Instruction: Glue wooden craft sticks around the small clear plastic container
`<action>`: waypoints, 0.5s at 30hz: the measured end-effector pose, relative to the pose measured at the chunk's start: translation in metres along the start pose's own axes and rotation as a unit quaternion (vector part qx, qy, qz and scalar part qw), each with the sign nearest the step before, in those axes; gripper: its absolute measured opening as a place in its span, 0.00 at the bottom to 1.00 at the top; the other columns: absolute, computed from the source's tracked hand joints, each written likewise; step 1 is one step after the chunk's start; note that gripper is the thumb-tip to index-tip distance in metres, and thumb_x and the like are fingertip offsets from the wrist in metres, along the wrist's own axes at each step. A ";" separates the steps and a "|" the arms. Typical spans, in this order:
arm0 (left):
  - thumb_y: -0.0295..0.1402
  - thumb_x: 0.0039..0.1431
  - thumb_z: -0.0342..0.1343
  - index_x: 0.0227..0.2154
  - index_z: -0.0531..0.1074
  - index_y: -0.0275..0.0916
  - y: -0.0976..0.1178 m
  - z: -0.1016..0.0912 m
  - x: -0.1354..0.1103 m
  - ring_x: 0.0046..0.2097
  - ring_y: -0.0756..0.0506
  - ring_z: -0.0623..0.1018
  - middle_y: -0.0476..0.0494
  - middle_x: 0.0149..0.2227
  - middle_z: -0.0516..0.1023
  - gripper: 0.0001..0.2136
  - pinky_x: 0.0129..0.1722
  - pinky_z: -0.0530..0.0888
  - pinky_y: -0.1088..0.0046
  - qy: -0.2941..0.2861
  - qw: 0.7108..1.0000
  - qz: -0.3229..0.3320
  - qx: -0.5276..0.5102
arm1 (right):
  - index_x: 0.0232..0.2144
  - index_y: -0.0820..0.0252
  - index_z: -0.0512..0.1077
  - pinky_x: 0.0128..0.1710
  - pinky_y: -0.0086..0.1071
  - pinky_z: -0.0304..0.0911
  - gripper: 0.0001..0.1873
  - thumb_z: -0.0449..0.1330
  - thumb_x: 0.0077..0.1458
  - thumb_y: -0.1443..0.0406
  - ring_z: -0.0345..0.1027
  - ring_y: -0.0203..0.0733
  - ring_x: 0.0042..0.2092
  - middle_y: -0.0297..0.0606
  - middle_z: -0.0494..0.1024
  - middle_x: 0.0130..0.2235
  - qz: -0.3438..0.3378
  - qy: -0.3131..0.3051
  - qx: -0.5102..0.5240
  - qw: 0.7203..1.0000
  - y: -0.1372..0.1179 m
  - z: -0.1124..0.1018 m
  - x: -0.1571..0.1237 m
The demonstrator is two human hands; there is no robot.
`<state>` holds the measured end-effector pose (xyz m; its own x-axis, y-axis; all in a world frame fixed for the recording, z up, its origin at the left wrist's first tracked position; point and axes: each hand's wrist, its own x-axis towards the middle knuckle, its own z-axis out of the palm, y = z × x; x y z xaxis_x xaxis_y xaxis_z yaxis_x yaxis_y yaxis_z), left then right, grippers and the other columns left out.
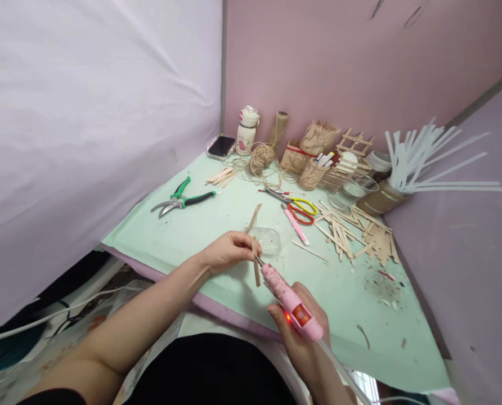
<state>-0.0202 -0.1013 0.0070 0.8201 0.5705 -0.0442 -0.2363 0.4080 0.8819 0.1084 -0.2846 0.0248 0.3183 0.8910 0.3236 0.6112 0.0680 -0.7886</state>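
Observation:
Pinched in the fingers of my left hand (231, 250) is a short flat wooden craft stick (257, 274), held upright above the table. A second thin wooden piece (255, 216) sticks up behind those fingers; whether it joins the first one I cannot tell. My right hand (304, 332) is wrapped round a pink hot glue gun (288, 298) with a red light glowing on its side. The metal nozzle points up and left and meets the stick, or comes very close to it. A clear plastic dish (268, 241) lies just behind the left fingertips.
Green-handled pruning shears (179, 199) lie at the left. Scissors (299, 208), a pink cutter (296, 226) and a heap of craft sticks (344, 230) spread to the right. Twine (261, 159), a bottle (246, 132), a phone (221, 146) and white glue sticks (415, 163) stand at the back.

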 end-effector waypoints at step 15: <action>0.37 0.32 0.75 0.21 0.79 0.33 0.000 0.000 0.000 0.31 0.50 0.73 0.45 0.25 0.76 0.15 0.34 0.68 0.74 0.008 1.000 -0.002 0.001 | 0.31 0.59 0.73 0.26 0.29 0.58 0.14 0.58 0.60 0.55 0.61 0.35 0.26 0.31 0.62 0.26 -0.009 -0.010 -0.023 1.000 0.000 -0.001 -0.001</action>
<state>-0.0201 -0.1011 0.0068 0.8120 0.5810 -0.0551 -0.2322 0.4082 0.8829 0.1091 -0.2862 0.0246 0.2926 0.8989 0.3263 0.6493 0.0637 -0.7579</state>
